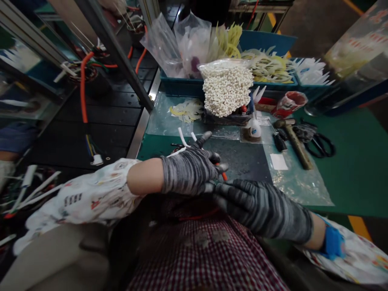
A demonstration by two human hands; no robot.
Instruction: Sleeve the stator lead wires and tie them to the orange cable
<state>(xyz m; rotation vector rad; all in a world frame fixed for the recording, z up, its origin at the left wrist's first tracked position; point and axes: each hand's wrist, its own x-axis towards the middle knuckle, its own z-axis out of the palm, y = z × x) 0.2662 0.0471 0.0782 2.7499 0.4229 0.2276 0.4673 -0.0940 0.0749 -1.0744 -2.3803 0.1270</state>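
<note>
Both my hands wear grey striped gloves and meet at the near edge of the green table [357, 169]. My left hand [190, 167] is curled, its index finger pointing out, and it pinches a thin orange wire [223, 176] with white leads [183, 137] sticking up behind it. My right hand [254, 204] is closed just below and to the right, fingers touching the left hand at the wire. An orange strand [198, 216] runs down over my checked apron.
A clear bag of small white parts [226, 87] stands behind the hands. Blue bins [266, 42] hold yellow and white cable ties. A hammer [292, 137], scissors [321, 143] and a glue bottle [254, 128] lie right. A black conveyor with orange cables [83, 85] runs left.
</note>
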